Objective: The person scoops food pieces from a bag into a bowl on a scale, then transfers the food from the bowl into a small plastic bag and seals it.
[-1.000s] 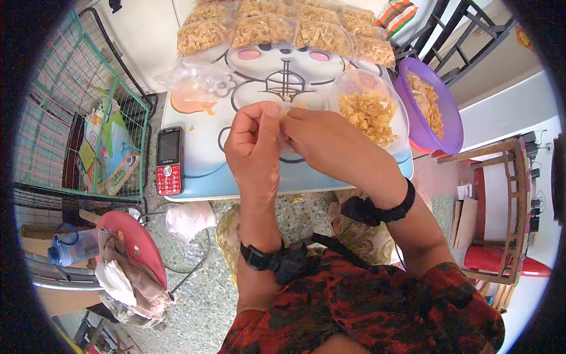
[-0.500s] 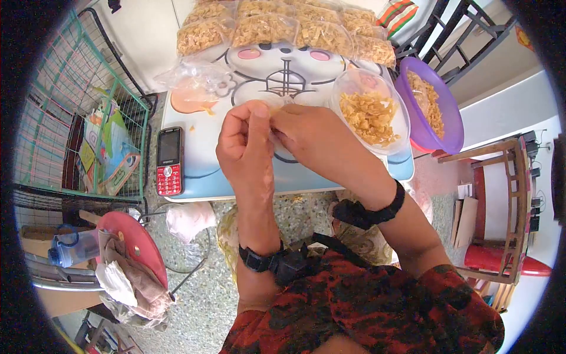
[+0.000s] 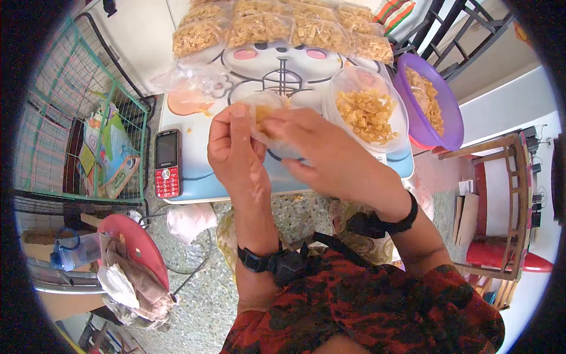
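A small clear plastic bag (image 3: 259, 107) is between my two hands over the table, with something yellowish showing through it. My left hand (image 3: 236, 150) is closed, pinching the bag's edge between thumb and fingers. Stretched out to the left, the fingers of my right hand (image 3: 330, 150) touch the bag, and its thumb stands apart; the fingertips are partly hidden by the bag. To the right of my right hand is a clear round tub (image 3: 402, 121) with yellow-brown crisp flakes (image 3: 367, 115) in it.
Filled bags of flakes (image 3: 259, 30) line the table's far side. Loose plastic bags (image 3: 191, 79) lie at left, above a red phone (image 3: 167, 164). A purple basin (image 3: 451, 118) with more flakes stands at right. A green wire cage (image 3: 144, 127) is beside the table (image 3: 200, 186).
My hands were pinched together on the bag. Now they are slightly apart, the bag shows spread wider between them, and my right thumb has moved away from its fingers.
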{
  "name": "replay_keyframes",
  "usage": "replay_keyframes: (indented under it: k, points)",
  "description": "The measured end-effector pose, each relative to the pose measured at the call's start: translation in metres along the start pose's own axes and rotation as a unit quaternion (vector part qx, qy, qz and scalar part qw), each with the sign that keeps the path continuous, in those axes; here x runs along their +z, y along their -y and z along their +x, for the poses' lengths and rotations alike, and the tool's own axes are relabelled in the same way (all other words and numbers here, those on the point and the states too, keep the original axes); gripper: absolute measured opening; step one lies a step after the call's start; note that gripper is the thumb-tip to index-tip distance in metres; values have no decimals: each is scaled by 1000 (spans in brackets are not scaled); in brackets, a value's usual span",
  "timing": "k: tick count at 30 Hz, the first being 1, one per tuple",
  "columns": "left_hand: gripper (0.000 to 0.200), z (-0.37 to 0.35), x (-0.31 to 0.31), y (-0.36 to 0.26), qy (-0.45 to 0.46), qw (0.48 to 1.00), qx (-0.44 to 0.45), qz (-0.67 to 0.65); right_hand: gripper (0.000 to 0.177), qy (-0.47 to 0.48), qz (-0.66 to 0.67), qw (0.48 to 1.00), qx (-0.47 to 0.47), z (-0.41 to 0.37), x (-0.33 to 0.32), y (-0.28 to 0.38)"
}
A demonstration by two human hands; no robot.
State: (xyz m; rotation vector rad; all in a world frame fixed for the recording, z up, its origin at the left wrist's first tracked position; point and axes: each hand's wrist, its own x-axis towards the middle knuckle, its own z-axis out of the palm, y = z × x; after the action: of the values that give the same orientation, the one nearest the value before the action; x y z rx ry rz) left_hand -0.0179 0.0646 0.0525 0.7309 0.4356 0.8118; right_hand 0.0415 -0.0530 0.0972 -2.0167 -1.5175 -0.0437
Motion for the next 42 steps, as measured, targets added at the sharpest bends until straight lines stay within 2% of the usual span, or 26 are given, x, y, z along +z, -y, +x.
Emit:
replay_keyframes:
  k: [2, 5, 8, 11, 14, 17, 20, 23, 26, 29, 32, 35, 38, 42]
  points:
    - [15, 1, -2, 2, 14, 1000, 15, -6, 37, -11, -47, 997, -67, 2, 12, -4]
    - [13, 0, -4, 3, 25, 999, 31, 3, 35, 18, -60, 997, -46, 5, 21, -11]
    - [12, -1, -2, 4, 13, 999, 28, 19, 31, 121, -54, 991, 17, 12, 18, -14]
    - [13, 0, -2, 7, 23, 999, 35, 26, 36, 131, -30, 990, 33, 12, 21, -16]
    - [15, -1, 1, 1, 26, 998, 30, 40, 23, 0, -13, 1000, -28, 3, 19, -14]
    - [14, 2, -3, 2, 39, 999, 20, -28, 19, -32, 19, 998, -48, -1, -1, -6]
    - [14, 2, -3, 2, 45, 998, 20, -47, 17, -130, 13, 989, -65, -3, -15, -7]
    - [13, 0, -4, 3, 60, 995, 8, -77, 25, -172, 43, 982, 66, -4, -27, -8]
    - [12, -2, -3, -1, 90, 992, -2, -87, 17, -153, 25, 979, 130, 1, -29, -4]
    - [12, 2, -4, 5, 96, 991, -14, -96, 13, -109, 55, 980, 155, 1, -27, -6]
    - [12, -2, 3, 3, 62, 994, -30, -85, 11, -101, 16, 982, 161, 0, -28, -8]
    - [13, -1, 0, 8, 111, 989, -42, -94, 9, -147, -89, 977, 129, 0, -29, -11]
    - [14, -4, 11, 9, 56, 996, -61, -43, 7, -185, -166, 968, 35, 1, -32, -7]
    - [15, -10, 14, 11, 84, 994, -58, -23, 14, -52, -190, 980, 11, 1, -27, -7]
